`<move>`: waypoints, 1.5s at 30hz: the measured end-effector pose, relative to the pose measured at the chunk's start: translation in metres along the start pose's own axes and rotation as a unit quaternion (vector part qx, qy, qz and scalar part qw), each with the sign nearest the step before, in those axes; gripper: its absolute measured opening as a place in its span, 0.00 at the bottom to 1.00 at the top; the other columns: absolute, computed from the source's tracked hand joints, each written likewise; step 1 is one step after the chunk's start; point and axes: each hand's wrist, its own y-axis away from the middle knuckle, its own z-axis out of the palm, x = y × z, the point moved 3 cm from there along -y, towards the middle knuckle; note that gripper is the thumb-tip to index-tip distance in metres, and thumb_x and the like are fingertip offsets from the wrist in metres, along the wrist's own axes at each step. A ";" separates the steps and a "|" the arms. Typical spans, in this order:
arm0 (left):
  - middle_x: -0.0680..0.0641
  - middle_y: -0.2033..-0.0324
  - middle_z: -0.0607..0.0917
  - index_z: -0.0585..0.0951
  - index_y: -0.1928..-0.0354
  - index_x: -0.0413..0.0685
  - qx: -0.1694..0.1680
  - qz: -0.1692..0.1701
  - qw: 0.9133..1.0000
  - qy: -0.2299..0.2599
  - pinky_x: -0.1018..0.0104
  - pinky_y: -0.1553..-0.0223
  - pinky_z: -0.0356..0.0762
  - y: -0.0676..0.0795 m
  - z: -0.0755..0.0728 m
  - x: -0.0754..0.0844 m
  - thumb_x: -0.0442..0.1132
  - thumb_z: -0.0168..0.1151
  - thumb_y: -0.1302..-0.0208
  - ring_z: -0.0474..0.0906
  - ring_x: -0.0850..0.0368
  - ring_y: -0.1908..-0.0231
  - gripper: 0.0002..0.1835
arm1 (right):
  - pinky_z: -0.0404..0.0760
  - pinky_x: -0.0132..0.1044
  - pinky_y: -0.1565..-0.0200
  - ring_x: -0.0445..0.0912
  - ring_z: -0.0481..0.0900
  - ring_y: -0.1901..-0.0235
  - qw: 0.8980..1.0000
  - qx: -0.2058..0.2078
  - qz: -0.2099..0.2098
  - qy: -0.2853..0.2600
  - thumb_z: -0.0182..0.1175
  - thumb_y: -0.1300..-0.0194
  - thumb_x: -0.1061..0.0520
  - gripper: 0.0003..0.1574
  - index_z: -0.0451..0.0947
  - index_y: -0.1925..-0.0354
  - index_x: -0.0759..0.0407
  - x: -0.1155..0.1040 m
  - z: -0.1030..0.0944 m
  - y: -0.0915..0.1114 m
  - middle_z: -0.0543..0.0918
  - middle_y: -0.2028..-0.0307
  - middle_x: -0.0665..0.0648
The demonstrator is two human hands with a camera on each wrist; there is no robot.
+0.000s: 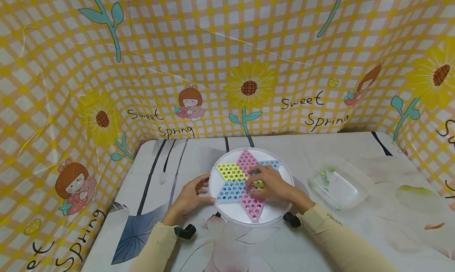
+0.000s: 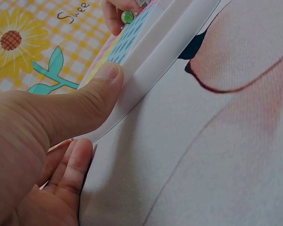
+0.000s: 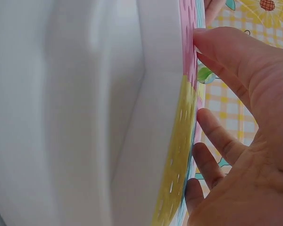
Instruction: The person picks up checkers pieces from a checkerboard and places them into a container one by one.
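A round white Chinese checkers board (image 1: 277, 208) with a pink, yellow and blue star of holes lies before me. My left hand (image 1: 192, 195) grips its left rim, thumb (image 2: 101, 87) on the edge and fingers (image 2: 79, 157) lower at the side. Over the star's middle and right, my right hand (image 1: 268, 184) has its thumb (image 3: 217, 40) and index finger close together at a small marble (image 1: 248, 191), partly hidden. The other fingers (image 3: 210, 162) spread out, their tips at the board. A green marble (image 2: 127, 17) shows beside this hand in the left wrist view.
Right of the board stands a clear plastic container (image 1: 362, 185) with several green marbles (image 1: 325, 179) at its left side. A flower-printed cloth covers the table (image 1: 160, 185). Yellow checked sheeting (image 1: 213, 46) rises along the back and both sides.
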 end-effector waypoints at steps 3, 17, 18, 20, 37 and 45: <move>0.45 0.45 0.81 0.71 0.26 0.52 0.000 0.001 1.000 0.000 0.58 0.44 0.80 0.000 0.000 0.000 0.37 0.83 0.50 0.81 0.51 0.49 0.47 | 0.58 0.76 0.41 0.69 0.65 0.39 1.000 0.001 0.000 -0.008 0.76 0.41 0.54 0.10 0.88 0.62 0.39 0.001 0.000 0.000 0.74 0.35 0.64; 0.42 0.45 0.81 0.71 0.27 0.46 0.006 0.011 1.000 0.016 0.54 0.43 0.79 0.001 0.001 0.003 0.33 0.82 0.50 0.81 0.48 0.49 0.47 | 0.56 0.72 0.40 0.65 0.65 0.38 0.999 0.000 0.018 -0.039 0.74 0.41 0.57 0.10 0.88 0.62 0.41 0.000 0.000 0.002 0.75 0.35 0.63; 0.42 0.45 0.81 0.71 0.27 0.46 0.006 0.011 1.000 0.018 0.54 0.43 0.79 0.001 0.001 0.003 0.32 0.82 0.50 0.81 0.48 0.49 0.46 | 0.56 0.72 0.40 0.65 0.65 0.38 0.999 0.002 0.016 -0.045 0.74 0.40 0.57 0.10 0.88 0.62 0.42 0.000 -0.001 0.002 0.75 0.35 0.63; 0.42 0.45 0.81 0.71 0.27 0.46 0.007 0.011 1.000 0.021 0.53 0.43 0.79 0.001 0.001 0.004 0.32 0.82 0.50 0.81 0.48 0.49 0.46 | 0.56 0.72 0.39 0.65 0.66 0.38 0.998 0.006 0.012 -0.060 0.73 0.39 0.58 0.10 0.87 0.61 0.43 0.000 -0.003 0.002 0.76 0.36 0.63; 0.41 0.44 0.81 0.70 0.27 0.44 0.006 0.007 1.000 0.029 0.49 0.42 0.78 0.004 0.002 0.008 0.30 0.81 0.49 0.81 0.45 0.48 0.46 | 0.72 0.61 0.38 0.54 0.78 0.43 0.987 0.054 -0.009 -0.150 0.71 0.35 0.62 0.12 0.82 0.53 0.55 0.006 -0.016 0.000 0.84 0.49 0.53; 0.41 0.44 0.81 0.70 0.27 0.45 0.004 0.009 1.000 0.018 0.51 0.43 0.79 0.003 0.002 0.006 0.32 0.82 0.49 0.81 0.46 0.48 0.46 | 0.77 0.62 0.42 0.60 0.78 0.41 0.982 0.078 0.005 -0.169 0.69 0.32 0.60 0.11 0.82 0.51 0.54 0.006 -0.024 0.004 0.82 0.45 0.57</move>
